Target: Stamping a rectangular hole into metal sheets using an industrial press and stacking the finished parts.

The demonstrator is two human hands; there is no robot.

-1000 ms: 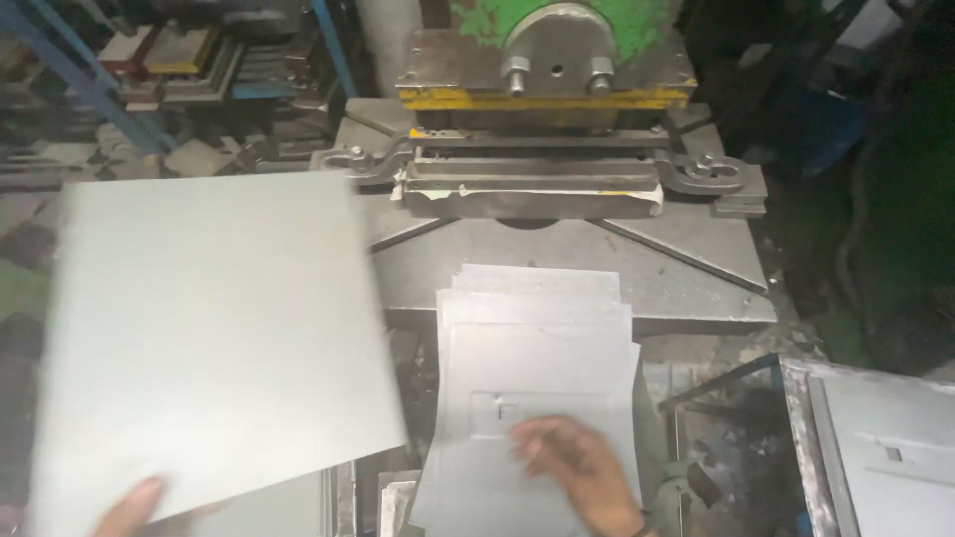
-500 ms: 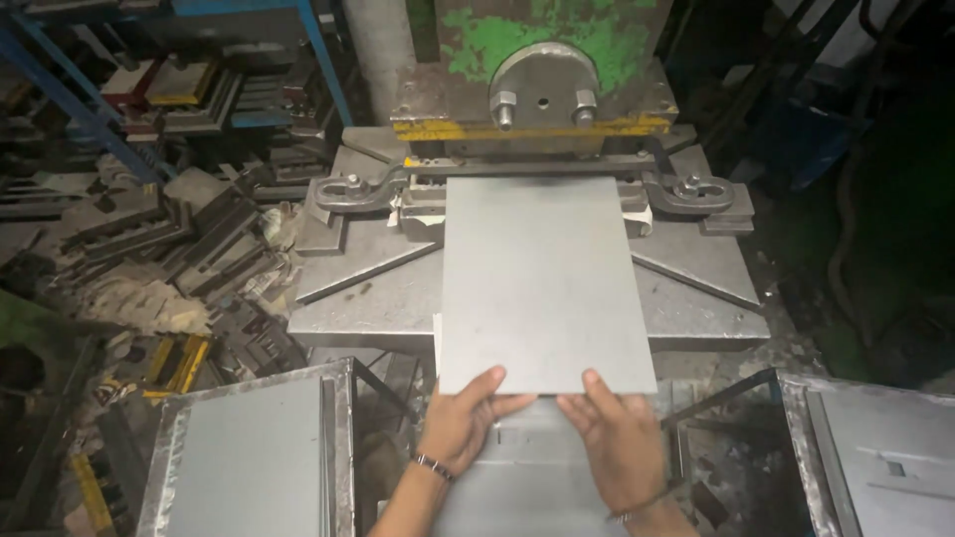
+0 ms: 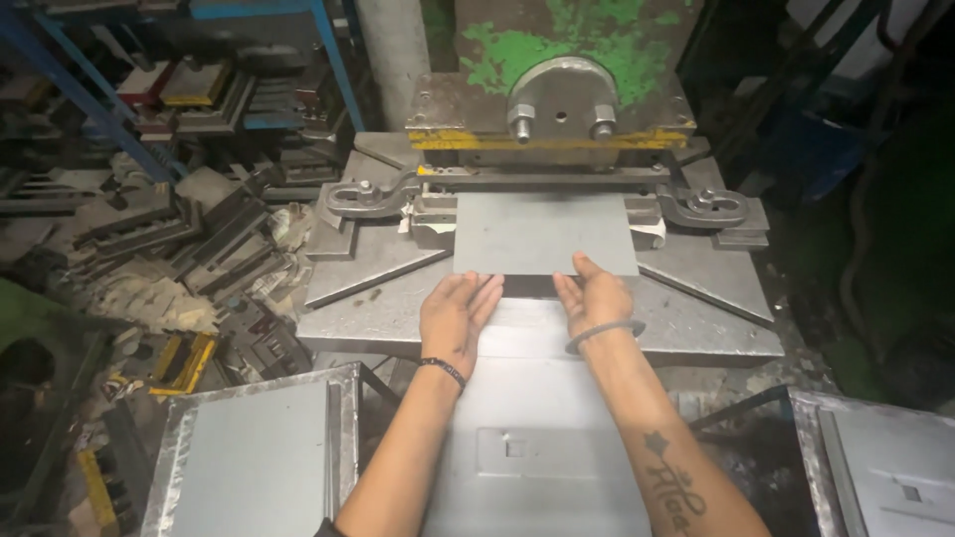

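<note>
A flat grey metal sheet [image 3: 542,234] lies on the bed of a green and yellow press [image 3: 557,94], its far edge under the press head. My left hand [image 3: 456,310] rests flat with its fingertips against the sheet's near edge at the left. My right hand [image 3: 594,296] touches the near edge at the right, fingers stretched forward. Neither hand grips anything. Below my forearms lies a stack of punched grey sheets [image 3: 542,438].
Two metal clamps [image 3: 363,194] [image 3: 711,207] flank the sheet on the press table [image 3: 696,318]. A tray with a blank sheet [image 3: 254,457] sits at lower left, another tray with a punched sheet [image 3: 890,467] at lower right. Metal dies and scrap [image 3: 169,229] crowd the left.
The sheet went from my left hand at the left onto the press bed, and has now slid forward under the press head. Both hands followed it, pushing its near edge.
</note>
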